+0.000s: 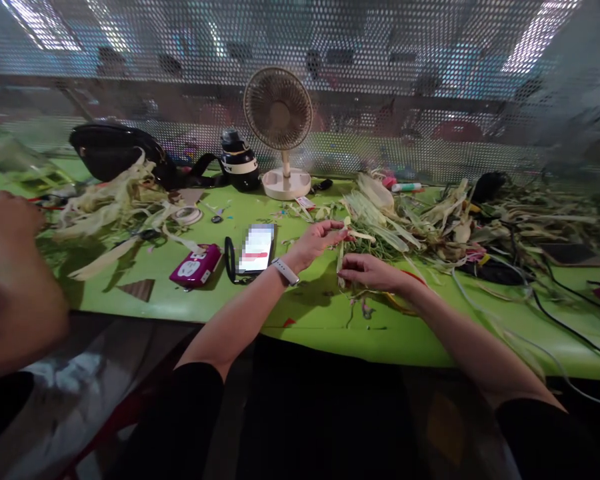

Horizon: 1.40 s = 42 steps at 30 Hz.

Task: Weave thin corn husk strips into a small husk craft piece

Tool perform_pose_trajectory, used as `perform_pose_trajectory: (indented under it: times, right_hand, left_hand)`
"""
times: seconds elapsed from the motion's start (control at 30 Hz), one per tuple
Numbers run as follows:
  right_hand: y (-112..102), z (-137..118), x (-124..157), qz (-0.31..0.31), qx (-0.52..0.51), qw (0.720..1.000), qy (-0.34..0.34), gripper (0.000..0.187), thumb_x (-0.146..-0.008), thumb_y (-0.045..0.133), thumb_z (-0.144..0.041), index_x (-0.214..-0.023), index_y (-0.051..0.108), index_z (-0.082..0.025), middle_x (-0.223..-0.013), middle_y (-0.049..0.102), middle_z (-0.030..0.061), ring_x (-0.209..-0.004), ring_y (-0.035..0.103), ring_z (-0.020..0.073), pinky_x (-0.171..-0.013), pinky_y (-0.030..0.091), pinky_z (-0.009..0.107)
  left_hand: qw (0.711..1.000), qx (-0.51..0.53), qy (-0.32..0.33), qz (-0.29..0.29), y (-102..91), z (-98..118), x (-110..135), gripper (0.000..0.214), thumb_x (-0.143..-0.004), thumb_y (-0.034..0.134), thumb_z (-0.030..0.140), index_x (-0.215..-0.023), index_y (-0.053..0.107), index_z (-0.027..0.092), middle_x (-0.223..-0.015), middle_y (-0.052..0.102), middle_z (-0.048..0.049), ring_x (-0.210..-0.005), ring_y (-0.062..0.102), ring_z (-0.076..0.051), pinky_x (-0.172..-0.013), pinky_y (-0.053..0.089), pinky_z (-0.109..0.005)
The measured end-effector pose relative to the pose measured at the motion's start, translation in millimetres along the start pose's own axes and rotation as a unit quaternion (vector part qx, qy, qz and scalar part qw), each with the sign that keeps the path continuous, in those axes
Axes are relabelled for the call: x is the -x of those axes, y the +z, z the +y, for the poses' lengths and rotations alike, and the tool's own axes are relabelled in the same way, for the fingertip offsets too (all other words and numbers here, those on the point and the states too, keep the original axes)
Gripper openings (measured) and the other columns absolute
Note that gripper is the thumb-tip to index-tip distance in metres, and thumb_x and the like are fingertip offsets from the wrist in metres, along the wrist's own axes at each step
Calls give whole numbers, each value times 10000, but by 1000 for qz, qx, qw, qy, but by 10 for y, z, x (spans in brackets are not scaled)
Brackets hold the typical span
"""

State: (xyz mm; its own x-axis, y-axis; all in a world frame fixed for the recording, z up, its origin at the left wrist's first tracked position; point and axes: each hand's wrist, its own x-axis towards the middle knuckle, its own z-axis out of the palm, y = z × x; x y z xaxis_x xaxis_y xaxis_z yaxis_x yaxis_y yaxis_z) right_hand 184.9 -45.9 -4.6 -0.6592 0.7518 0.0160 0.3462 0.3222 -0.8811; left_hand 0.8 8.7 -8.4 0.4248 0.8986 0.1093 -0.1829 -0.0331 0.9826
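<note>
Both my hands work over a green table. My left hand, with a pale watch on the wrist, is raised and pinches the top of a thin pale husk strip. My right hand lies lower, fingers closed on the strip's lower part. The strip runs nearly upright between the two hands. Just behind them lies a heap of green and pale husk leaves.
A phone and a magenta device lie left of my hands. A small white fan, a dark bottle and a black bag stand at the back. Another person's arm is at far left. Cables cross the right side.
</note>
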Motion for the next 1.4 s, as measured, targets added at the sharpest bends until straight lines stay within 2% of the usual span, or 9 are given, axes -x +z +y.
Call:
perform_pose_trajectory:
  times: [0.07, 0.17, 0.23, 0.43, 0.53, 0.73, 0.93, 1.2, 1.4]
  right_hand:
    - [-23, -35, 24, 98, 101, 989, -38, 223, -891, 616, -394, -812, 597, -187, -696, 626, -1, -602, 542, 123, -583, 445, 267]
    - [-98, -66, 57, 322, 210, 919, -91, 171, -899, 583, -347, -845, 624, -190, -782, 644, 42, -605, 540, 136, -592, 449, 289]
    - [-155, -46, 58, 398, 241, 881, -86, 173, -875, 603, -344, -944, 640, -190, -943, 678, 83, -599, 565, 138, -598, 464, 304]
    - [-193, 56, 4, 294, 259, 918, -65, 241, -886, 637, -390, -998, 680, -181, -917, 728, 90, -607, 596, 165, -634, 484, 321]
    - [-187, 58, -5, 284, 279, 911, -107, 194, -942, 565, -336, -882, 694, -203, -866, 727, 83, -801, 650, 213, -761, 495, 343]
    - [-233, 49, -11, 292, 263, 916, -74, 145, -922, 564, -286, -820, 620, -201, -818, 687, 66, -780, 641, 209, -730, 482, 333]
    - [-210, 25, -15, 240, 28, 970, 34, 173, -939, 542, -392, -893, 519, -227, -708, 643, -15, -430, 548, 114, -468, 435, 265]
    - [-192, 43, -78, 264, -99, 954, 101, 460, -863, 601, -657, -746, 483, -228, -521, 554, -38, -359, 453, 89, -356, 315, 234]
    - [-142, -24, -52, 230, -126, 963, 60, 475, -720, 790, -570, -934, 561, -214, -431, 437, -122, -348, 344, 65, -363, 234, 213]
  left_hand:
    - [1000, -23, 9, 5, -2, 13, 8, 472, -663, 855, 438, -983, 657, 153, -990, 744, -66, -935, 654, -162, -934, 449, -341]
    - [999, -39, 23, -15, 2, 28, 20, 480, -687, 840, 462, -1008, 652, 160, -995, 734, -62, -951, 656, -167, -892, 457, -321]
    - [998, -36, 30, -33, 11, 29, 27, 474, -704, 819, 504, -989, 661, 160, -955, 731, -58, -915, 656, -164, -828, 452, -299]
    - [997, -63, 35, -15, 14, -18, 29, 422, -707, 803, 513, -888, 675, 153, -794, 675, -6, -716, 548, -100, -714, 404, -262]
    - [997, -64, 37, -8, 4, -32, 27, 401, -731, 783, 501, -896, 666, 155, -822, 693, -21, -765, 587, -118, -756, 431, -270]
    - [997, -53, 51, 3, 3, -18, 24, 390, -700, 813, 476, -865, 664, 156, -807, 685, -15, -775, 614, -125, -801, 468, -291]
    - [998, -60, 29, -11, 35, -29, 41, 431, -668, 832, 505, -875, 675, 161, -860, 705, -37, -821, 637, -151, -862, 483, -327]
    - [988, -136, 54, -56, 81, 33, 98, 315, -829, 711, 403, -1038, 638, 178, -827, 658, -20, -801, 585, -153, -781, 445, -296]
    - [982, -158, 95, -44, 83, 23, 99, 328, -842, 708, 412, -1012, 536, 190, -823, 618, -16, -782, 582, -144, -742, 436, -279]
